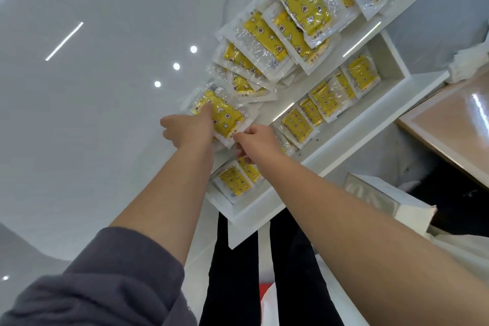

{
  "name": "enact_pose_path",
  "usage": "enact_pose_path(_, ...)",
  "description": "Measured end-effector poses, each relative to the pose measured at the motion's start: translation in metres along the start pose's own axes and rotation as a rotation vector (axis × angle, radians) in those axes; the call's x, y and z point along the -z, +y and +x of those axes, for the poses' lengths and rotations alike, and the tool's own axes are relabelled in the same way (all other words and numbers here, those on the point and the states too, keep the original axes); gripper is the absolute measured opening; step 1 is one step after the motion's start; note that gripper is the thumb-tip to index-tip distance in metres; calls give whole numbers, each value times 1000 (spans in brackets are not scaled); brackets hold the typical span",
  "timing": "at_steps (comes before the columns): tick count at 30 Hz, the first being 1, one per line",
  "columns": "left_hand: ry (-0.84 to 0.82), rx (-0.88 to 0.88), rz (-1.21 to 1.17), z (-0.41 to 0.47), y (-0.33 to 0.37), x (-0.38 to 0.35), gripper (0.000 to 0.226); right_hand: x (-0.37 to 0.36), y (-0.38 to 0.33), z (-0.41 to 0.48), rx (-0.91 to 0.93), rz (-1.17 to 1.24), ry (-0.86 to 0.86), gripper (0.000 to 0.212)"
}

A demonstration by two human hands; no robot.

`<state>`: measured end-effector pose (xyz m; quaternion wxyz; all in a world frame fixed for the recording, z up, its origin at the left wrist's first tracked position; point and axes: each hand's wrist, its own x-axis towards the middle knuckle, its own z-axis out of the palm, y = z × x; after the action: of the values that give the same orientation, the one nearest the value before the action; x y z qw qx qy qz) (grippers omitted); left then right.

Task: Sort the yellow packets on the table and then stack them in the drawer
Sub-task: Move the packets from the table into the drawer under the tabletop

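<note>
Several yellow packets (267, 42) in clear wrap lie overlapping along the edge of the glossy white table (92, 87). My left hand (188, 130) rests on the nearest yellow packet (225, 116), its fingers lying over the packet's left side. At that same packet's lower corner, my right hand (254, 140) pinches the clear wrap edge. Just right of the table the white drawer (357, 127) stands open, holding a row of several yellow packets (320, 103), with more packets (238, 180) at its near end below my right hand.
A wooden-topped surface (449, 130) stands at the right beyond the drawer. A white box (383, 201) sits below the drawer's right side. My dark trouser legs (238, 272) show under the drawer. White plastic (468, 61) lies at the far right.
</note>
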<state>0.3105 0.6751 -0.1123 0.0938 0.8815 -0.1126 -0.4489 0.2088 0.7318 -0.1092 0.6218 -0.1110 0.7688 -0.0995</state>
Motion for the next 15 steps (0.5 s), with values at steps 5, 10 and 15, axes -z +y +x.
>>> enact_pose_path(5,1,-149,218,16,-6,5,72,0,-1,0,66,-223,-38,14)
enact_pose_path(10,-79,-265,266,20,-1,13,43,18,0,3,90,-312,14,22)
enact_pose_path(15,-302,-462,236,8,-7,40,29,43,-2,6,295,-163,-34,28)
